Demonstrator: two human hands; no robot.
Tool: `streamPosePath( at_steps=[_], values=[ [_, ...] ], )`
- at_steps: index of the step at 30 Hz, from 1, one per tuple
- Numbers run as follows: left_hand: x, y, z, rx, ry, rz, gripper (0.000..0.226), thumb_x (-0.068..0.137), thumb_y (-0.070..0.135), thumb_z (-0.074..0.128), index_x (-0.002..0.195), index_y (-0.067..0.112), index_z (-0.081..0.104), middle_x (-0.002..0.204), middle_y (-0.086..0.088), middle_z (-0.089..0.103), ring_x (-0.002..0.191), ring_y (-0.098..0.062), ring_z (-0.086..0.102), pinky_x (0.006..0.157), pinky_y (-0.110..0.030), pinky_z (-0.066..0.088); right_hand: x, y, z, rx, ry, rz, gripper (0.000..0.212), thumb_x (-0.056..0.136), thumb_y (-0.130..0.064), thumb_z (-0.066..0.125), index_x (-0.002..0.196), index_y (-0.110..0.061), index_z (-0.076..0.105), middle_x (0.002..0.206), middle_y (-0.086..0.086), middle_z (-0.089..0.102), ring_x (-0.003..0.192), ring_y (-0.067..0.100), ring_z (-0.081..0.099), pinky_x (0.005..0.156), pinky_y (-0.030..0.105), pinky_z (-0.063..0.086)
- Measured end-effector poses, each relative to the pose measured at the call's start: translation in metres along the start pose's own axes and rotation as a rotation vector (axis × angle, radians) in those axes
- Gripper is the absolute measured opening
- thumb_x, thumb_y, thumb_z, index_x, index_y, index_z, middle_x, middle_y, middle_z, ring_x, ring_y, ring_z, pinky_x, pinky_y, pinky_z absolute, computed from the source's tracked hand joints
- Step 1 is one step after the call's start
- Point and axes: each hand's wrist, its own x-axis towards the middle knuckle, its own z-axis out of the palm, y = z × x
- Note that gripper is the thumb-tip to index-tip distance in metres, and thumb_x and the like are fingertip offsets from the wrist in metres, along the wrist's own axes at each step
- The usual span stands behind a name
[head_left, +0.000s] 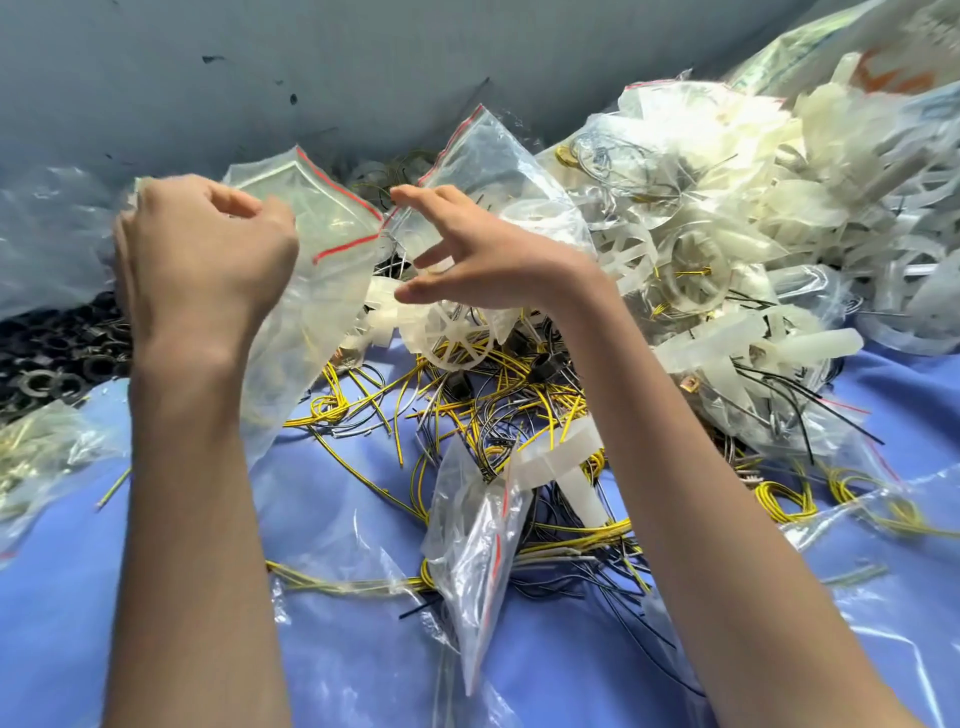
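Hands at work over a table (332, 665) covered in blue cloth. The left hand (202, 254), fingers curled, grips a clear zip bag (322, 296) by its upper left part. The bag hangs with its long axis near upright, leaning slightly. Its mouth, marked by a red seal (345, 244), points up toward the far edge, and its bottom trails down toward the near left. The bag lies between the two hands, just right of the left hand. The right hand (478, 260) holds nothing, its fingers straight and spread wide. Its index fingertip lies just beside the right corner of the seal; contact cannot be told. Below the right hand lie a white wheel (457, 338) and tangled yellow and black wires (467, 410) at mid-table. A second bag (478, 545) lies nearer the front edge. White parts in bags (727, 234) are heaped at the far right, and black rings (52, 353) lie at the left edge.
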Motion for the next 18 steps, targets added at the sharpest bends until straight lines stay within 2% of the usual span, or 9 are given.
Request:
streamPosePath(
  at_steps=[3, 7, 13, 15, 18],
  values=[
    [-0.003, -0.005, 0.001, 0.056, -0.064, 0.045, 0.011, 0.074, 0.021, 0.057, 0.081, 0.023, 0.065, 0.089, -0.016, 0.069, 0.091, -0.035, 0.064, 0.085, -0.038, 0.05, 0.004, 0.008, 0.007, -0.09, -0.143, 0.074, 0.086, 0.086, -0.031, 0.069, 0.152, -0.015, 0.016, 0.157, 0.002, 0.022, 0.136, 0.017, 0.038, 0.111, 0.03, 0.032],
    [-0.004, -0.009, 0.004, 0.105, -0.137, 0.105, 0.03, 0.073, 0.006, 0.051, 0.09, 0.025, 0.067, 0.087, -0.017, 0.064, 0.091, -0.04, 0.059, 0.085, -0.041, 0.05, 0.008, 0.018, 0.018, -0.276, -0.267, 0.117, 0.082, 0.086, -0.04, 0.066, 0.151, -0.02, 0.021, 0.159, -0.001, 0.017, 0.144, 0.013, 0.018, 0.117, 0.027, 0.016],
    [0.0, -0.016, 0.011, 0.107, -0.178, 0.118, 0.04, 0.069, -0.002, 0.047, 0.087, 0.029, 0.064, 0.073, -0.007, 0.052, 0.082, -0.038, 0.054, 0.071, -0.037, 0.042, 0.011, 0.023, 0.026, -0.367, -0.36, 0.198, 0.092, 0.08, -0.043, 0.071, 0.152, -0.026, 0.015, 0.161, -0.001, -0.007, 0.147, 0.016, 0.0, 0.119, 0.039, 0.013],
    [0.0, -0.019, 0.016, 0.129, -0.236, 0.12, 0.039, 0.07, -0.003, 0.047, 0.083, 0.031, 0.063, 0.07, -0.006, 0.052, 0.081, -0.036, 0.054, 0.068, -0.036, 0.039, 0.012, 0.023, 0.028, -0.389, -0.349, 0.195, 0.094, 0.077, -0.038, 0.075, 0.151, -0.025, 0.019, 0.16, 0.002, -0.002, 0.146, 0.018, 0.003, 0.117, 0.037, 0.018],
    [-0.002, -0.022, 0.026, 0.163, -0.331, 0.113, 0.037, 0.073, -0.001, 0.048, 0.079, 0.033, 0.062, 0.067, -0.002, 0.053, 0.076, -0.034, 0.053, 0.067, -0.036, 0.04, 0.015, 0.022, 0.029, -0.365, -0.244, 0.183, 0.083, 0.073, -0.02, 0.079, 0.144, -0.022, 0.035, 0.145, 0.007, 0.024, 0.132, 0.023, 0.032, 0.105, 0.035, 0.038]
  ],
)
